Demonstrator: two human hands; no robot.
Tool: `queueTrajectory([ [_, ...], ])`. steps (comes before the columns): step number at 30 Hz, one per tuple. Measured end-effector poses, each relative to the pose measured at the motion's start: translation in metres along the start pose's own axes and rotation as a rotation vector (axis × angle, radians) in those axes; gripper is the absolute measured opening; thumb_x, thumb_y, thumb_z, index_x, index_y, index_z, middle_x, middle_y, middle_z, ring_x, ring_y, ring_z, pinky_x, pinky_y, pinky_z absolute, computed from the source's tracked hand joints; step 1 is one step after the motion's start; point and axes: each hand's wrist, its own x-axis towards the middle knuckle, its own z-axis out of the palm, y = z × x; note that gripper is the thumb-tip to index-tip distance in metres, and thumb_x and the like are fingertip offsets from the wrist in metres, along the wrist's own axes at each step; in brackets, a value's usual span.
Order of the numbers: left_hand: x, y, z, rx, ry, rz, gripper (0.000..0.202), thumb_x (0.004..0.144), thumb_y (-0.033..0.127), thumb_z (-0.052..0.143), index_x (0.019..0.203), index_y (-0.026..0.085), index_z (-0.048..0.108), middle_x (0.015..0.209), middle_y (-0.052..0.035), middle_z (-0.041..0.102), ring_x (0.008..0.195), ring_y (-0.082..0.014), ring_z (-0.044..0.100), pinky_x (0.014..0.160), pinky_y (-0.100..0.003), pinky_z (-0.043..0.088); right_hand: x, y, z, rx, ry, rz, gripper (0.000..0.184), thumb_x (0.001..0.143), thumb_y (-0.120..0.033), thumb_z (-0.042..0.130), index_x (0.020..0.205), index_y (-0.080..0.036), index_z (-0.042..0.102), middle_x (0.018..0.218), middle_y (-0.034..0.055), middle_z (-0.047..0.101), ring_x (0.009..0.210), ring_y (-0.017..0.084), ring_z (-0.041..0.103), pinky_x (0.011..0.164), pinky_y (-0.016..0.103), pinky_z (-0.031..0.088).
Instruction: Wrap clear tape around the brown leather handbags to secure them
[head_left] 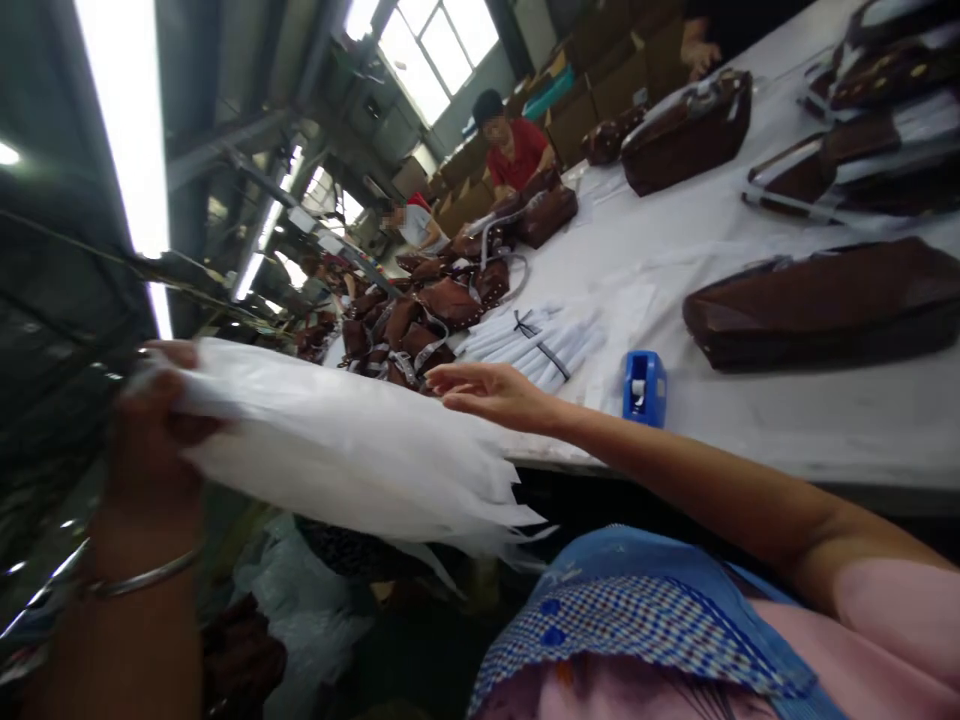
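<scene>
At the left, my left hand (169, 395) grips a bunch of thin white tissue-like sheets (337, 440) by one end. The sheets stretch to the right in front of me, their loose ends fanned and uneven. My right hand (491, 393) is held above the table's near edge, fingers stretched out and nothing visible in them. It is close to the upper edge of the sheets; I cannot tell whether it touches them. Beyond it lies a pile of white rolled strips (525, 345) with dark ties. A blue tape dispenser (643, 390) stands to the right of that hand.
Brown bags (825, 300) lie along the white table (750, 430) on the right, with more bags heaped (442, 305) farther off. A person in red (521, 155) and others work beyond. Clear plastic (300, 600) lies below on the left. Cardboard boxes (619, 85) stand behind.
</scene>
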Motion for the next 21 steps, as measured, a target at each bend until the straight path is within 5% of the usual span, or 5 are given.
queueTrajectory([
  [2, -0.018, -0.005, -0.003, -0.075, -0.048, -0.048, 0.036, 0.065, 0.039, 0.080, 0.084, 0.021, 0.056, 0.048, 0.0113, 0.037, 0.035, -0.0041, 0.029, 0.032, -0.015, 0.023, 0.009, -0.009, 0.023, 0.034, -0.027, -0.029, 0.054, 0.088, -0.045, 0.068, 0.136, -0.022, 0.058, 0.138, 0.0092, 0.061, 0.125, 0.022, 0.058, 0.108, 0.042, 0.046],
  [6, -0.049, -0.038, 0.024, -0.139, -0.227, -0.194, 0.030, 0.074, 0.039, 0.076, 0.089, 0.020, 0.058, 0.059, 0.0081, 0.044, 0.041, -0.0031, 0.036, 0.037, -0.012, 0.029, 0.016, -0.009, 0.060, 0.020, -0.082, 0.010, 0.060, 0.088, -0.049, 0.068, 0.141, -0.025, 0.053, 0.147, 0.0081, 0.053, 0.136, 0.024, 0.048, 0.115, 0.045, 0.038],
  [14, -0.130, -0.105, 0.047, -0.126, -0.347, -0.369, 0.033, 0.078, 0.045, 0.072, 0.098, 0.020, 0.065, 0.071, 0.0021, 0.054, 0.054, -0.0090, 0.049, 0.048, -0.018, 0.049, -0.029, 0.047, 0.101, -0.072, 0.081, 0.261, 0.035, 0.086, -0.051, 0.068, 0.111, -0.027, 0.076, 0.110, 0.0034, 0.075, 0.101, 0.027, 0.069, 0.093, 0.041, 0.054],
  [17, -0.158, -0.128, 0.052, -0.166, -0.291, -0.434, 0.046, 0.078, 0.049, 0.071, 0.113, 0.019, 0.066, 0.078, -0.0020, 0.062, 0.059, -0.0120, 0.055, 0.052, -0.020, 0.051, -0.046, 0.070, 0.101, -0.146, 0.084, 0.279, 0.028, 0.089, -0.050, 0.065, 0.106, -0.032, 0.078, 0.100, 0.0021, 0.077, 0.093, 0.027, 0.070, 0.086, 0.041, 0.056],
  [21, -0.187, -0.151, 0.053, -0.257, -0.064, -0.549, 0.060, 0.074, 0.055, 0.072, 0.122, 0.021, 0.066, 0.106, -0.0083, 0.068, 0.067, -0.0145, 0.060, 0.052, -0.021, 0.051, -0.052, 0.086, 0.081, -0.325, 0.083, 0.296, 0.028, 0.091, -0.050, 0.062, 0.102, -0.031, 0.079, 0.106, 0.0042, 0.074, 0.100, 0.026, 0.068, 0.094, 0.040, 0.053],
])
